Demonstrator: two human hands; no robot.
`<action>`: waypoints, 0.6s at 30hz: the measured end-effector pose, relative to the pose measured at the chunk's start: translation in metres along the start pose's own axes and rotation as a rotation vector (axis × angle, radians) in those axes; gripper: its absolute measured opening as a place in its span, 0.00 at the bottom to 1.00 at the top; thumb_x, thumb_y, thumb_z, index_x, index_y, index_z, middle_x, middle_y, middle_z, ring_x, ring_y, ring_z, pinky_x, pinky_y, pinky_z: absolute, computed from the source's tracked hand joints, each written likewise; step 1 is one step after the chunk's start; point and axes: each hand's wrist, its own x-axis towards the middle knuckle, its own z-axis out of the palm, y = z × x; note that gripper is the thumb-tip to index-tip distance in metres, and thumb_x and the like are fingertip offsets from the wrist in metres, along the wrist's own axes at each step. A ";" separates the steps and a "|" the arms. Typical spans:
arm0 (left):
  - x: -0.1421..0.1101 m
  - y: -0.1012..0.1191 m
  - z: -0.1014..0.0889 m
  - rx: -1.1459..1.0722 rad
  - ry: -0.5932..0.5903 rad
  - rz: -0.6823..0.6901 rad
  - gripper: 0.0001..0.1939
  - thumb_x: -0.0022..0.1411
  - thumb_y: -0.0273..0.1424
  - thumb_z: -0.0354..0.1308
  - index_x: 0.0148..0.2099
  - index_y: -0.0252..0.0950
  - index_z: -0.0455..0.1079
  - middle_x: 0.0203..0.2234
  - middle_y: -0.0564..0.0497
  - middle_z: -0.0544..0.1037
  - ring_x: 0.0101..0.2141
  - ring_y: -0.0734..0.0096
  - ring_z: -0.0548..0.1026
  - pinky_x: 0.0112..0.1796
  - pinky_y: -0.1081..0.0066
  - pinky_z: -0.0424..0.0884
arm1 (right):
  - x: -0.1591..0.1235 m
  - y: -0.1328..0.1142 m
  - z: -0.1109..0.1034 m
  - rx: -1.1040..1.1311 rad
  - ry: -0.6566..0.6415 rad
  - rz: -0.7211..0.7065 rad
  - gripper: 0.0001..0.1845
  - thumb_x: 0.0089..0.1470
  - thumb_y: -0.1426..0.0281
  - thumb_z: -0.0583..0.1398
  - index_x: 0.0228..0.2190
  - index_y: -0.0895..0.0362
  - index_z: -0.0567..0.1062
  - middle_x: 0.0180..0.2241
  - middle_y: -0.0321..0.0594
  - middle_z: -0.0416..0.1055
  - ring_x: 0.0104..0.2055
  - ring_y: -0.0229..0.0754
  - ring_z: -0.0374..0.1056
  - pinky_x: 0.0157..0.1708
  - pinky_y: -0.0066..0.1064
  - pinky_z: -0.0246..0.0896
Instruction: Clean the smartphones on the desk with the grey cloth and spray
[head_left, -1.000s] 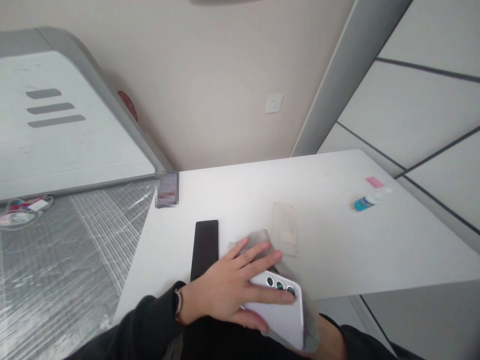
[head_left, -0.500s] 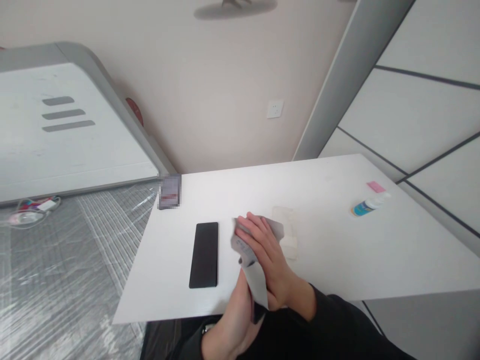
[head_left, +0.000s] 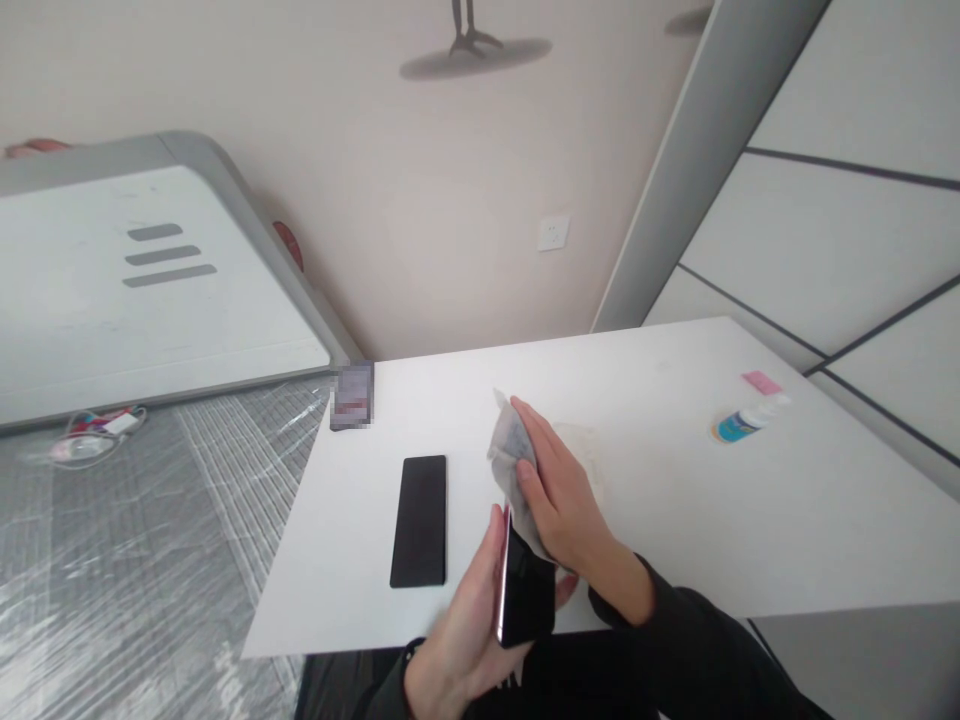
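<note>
My left hand (head_left: 469, 630) grips a phone (head_left: 525, 595) by its edges, held on edge above the near rim of the white table (head_left: 675, 520), its dark screen facing right. My right hand (head_left: 559, 500) presses a grey cloth (head_left: 510, 455) against the top of that phone, fingers closed round the cloth. A second black phone (head_left: 420, 520) lies flat, screen up, on the table just left of my hands. A clear film or case (head_left: 581, 450) lies on the table behind my right hand, mostly hidden.
A small bottle with a blue label (head_left: 739, 423) lies on its side at the table's right, beside a pink slip (head_left: 761, 382). A small blurred card (head_left: 352, 395) stands at the far left corner. Plastic-wrapped floor (head_left: 135, 560) lies to the left, and a wall socket (head_left: 553, 233) is behind.
The phone has been turned from back-up to on edge with its screen toward the cloth. My right hand with the cloth moved up over it, and my left hand shifted to grip from below.
</note>
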 end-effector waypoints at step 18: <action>0.021 0.010 0.000 0.179 0.130 0.308 0.36 0.49 0.58 0.74 0.52 0.39 0.83 0.63 0.46 0.76 0.73 0.49 0.55 0.73 0.59 0.42 | -0.027 -0.012 0.046 0.387 0.236 0.140 0.28 0.72 0.58 0.49 0.70 0.46 0.61 0.68 0.43 0.65 0.72 0.55 0.58 0.66 0.54 0.59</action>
